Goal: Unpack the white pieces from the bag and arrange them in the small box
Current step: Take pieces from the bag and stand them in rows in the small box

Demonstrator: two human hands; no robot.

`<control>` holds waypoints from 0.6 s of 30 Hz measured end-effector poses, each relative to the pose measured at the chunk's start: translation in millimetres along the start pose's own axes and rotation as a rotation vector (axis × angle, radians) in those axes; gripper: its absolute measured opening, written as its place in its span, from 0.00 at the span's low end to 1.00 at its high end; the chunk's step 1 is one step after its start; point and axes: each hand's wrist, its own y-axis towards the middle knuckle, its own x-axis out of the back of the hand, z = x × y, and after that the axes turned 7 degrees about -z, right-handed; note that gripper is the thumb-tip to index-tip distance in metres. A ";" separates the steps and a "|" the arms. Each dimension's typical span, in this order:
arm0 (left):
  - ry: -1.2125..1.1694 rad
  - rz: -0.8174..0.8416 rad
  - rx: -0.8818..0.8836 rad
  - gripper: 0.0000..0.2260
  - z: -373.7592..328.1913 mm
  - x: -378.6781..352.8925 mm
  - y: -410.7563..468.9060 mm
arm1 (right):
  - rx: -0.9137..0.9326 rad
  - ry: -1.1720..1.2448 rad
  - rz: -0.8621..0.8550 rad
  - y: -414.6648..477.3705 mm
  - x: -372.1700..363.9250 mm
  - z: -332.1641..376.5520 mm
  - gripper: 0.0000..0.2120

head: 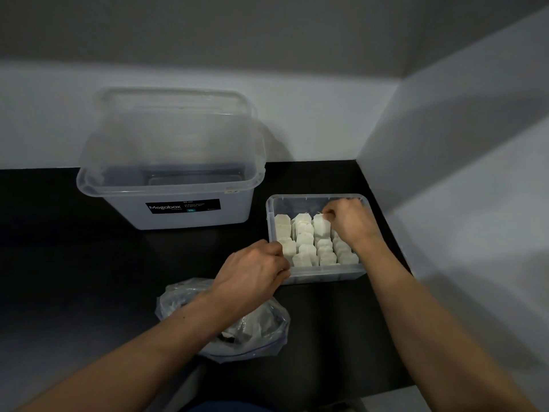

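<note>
A small clear box (322, 275) sits on the black counter at the right, holding several rows of white pieces (306, 242) standing upright. My right hand (349, 221) reaches into the far side of the box and pinches the top of a white piece (321, 226) in the back row. My left hand (255, 272) rests with curled fingers on the box's near-left corner and rim. A crumpled clear plastic bag (255, 331) lies under my left forearm, with a few white pieces visible inside.
A large clear storage tub (166, 188) labelled Megabox stands at the back left, its lid (175, 120) leaning against the wall. White walls close off the back and right. The counter's front edge runs near the bottom of the view.
</note>
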 end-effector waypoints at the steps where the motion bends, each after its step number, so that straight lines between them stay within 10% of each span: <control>1: -0.001 -0.002 -0.002 0.13 0.1 0.1 -0.1 | -0.001 -0.003 0.000 -0.5 -0.4 0.5 0.07; 9: 0.017 0.024 0.007 0.14 1.0 1.1 -1.3 | -0.060 -0.006 -0.070 -11.3 10.0 9.1 0.09; 18: 0.054 -0.151 0.144 0.13 45.5 38.5 -64.0 | -0.180 0.663 -0.215 -114.1 76.6 63.0 0.06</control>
